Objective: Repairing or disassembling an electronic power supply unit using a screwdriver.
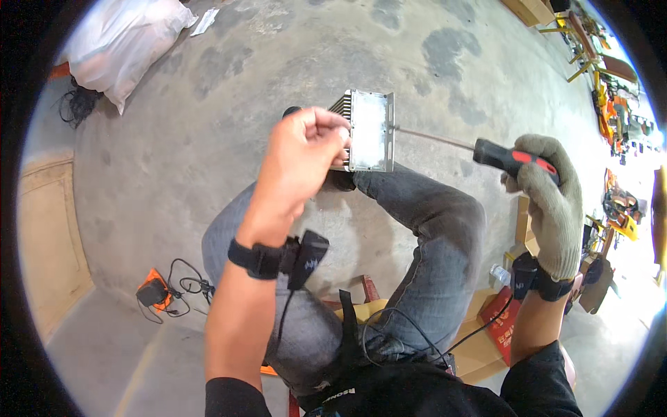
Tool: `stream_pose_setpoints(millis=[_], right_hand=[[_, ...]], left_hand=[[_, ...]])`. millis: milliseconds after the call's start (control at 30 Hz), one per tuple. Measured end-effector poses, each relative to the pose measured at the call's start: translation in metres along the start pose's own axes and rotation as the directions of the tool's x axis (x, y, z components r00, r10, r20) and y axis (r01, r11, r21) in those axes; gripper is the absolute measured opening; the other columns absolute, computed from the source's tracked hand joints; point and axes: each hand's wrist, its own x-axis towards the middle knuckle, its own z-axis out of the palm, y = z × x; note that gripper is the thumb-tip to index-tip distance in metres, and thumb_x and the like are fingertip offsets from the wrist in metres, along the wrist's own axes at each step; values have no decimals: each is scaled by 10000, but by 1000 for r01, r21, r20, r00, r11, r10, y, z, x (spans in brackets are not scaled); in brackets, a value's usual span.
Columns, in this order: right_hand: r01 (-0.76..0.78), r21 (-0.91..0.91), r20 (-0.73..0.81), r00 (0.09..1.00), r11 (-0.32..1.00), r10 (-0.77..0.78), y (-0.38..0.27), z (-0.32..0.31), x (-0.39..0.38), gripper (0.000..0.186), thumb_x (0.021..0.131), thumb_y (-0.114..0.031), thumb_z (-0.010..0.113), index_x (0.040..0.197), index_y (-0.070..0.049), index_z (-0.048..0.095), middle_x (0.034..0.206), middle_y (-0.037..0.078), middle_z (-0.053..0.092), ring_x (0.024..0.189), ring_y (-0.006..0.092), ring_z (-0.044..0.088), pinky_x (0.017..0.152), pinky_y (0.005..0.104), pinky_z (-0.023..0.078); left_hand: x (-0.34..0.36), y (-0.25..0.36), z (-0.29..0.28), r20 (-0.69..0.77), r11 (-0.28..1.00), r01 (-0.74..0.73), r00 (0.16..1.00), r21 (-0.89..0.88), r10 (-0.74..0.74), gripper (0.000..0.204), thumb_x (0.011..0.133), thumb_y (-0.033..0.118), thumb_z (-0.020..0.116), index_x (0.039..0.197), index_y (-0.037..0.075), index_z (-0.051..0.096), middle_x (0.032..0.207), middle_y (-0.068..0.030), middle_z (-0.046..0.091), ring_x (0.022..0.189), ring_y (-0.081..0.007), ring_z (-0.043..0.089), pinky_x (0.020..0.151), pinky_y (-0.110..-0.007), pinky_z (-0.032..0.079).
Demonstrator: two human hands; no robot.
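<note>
My bare left hand [302, 156] grips a finned aluminium heat sink block [370, 130] by its left side, held up above my knees. My right hand [549, 198], in a grey knit glove, holds a screwdriver [511, 158] with a black and red handle. Its long thin shaft runs left and its tip touches the right edge of the metal block. Both wrists wear black straps with small devices and cables. My legs in grey jeans [431, 236] are bent below the block.
A grey concrete floor [208, 139] lies all around. A white sack [125, 42] sits at the upper left, a small orange and black device with cables [156, 292] at the lower left. Cardboard boxes [486, 333] and orange tools [618, 208] crowd the right side.
</note>
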Motion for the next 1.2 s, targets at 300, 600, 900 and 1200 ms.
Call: stream_pose_setpoints(millis=[300, 600, 900, 1200], right_hand=[[221, -319, 130, 974, 922, -188, -17, 45, 72, 331, 926, -195, 727, 1168, 22, 664, 878, 58, 681, 810, 105, 651, 750, 260, 541], [235, -393, 206, 965, 889, -164, -15, 65, 94, 346, 927, -234, 712, 1167, 11, 667, 882, 49, 690, 814, 102, 651, 771, 266, 527], [250, -419, 231, 959, 873, -163, -20, 71, 95, 365, 925, -238, 718, 1187, 10, 665, 904, 51, 700, 831, 100, 660, 789, 267, 534], [329, -568, 336, 929, 755, -152, -47, 77, 98, 351, 923, -280, 722, 1160, -25, 670, 843, 50, 685, 754, 118, 661, 723, 310, 547]], left_hand=[[76, -16, -20, -181, 978, 91, 982, 188, -56, 168, 931, 55, 660, 1055, -36, 726, 827, -34, 690, 717, -99, 601, 666, -244, 494], [89, -28, 1, -111, 737, 72, 994, 672, 5, 460, 827, 343, 808, 864, -108, 730, 911, -308, 722, 914, -441, 718, 865, -466, 553], [87, -29, 4, -133, 749, 91, 991, 657, -4, 450, 830, 328, 821, 855, -111, 727, 910, -320, 717, 932, -447, 716, 875, -472, 551], [88, -33, 1, -112, 740, 66, 994, 669, 13, 450, 829, 336, 821, 857, -104, 731, 905, -318, 716, 914, -447, 717, 857, -475, 553]])
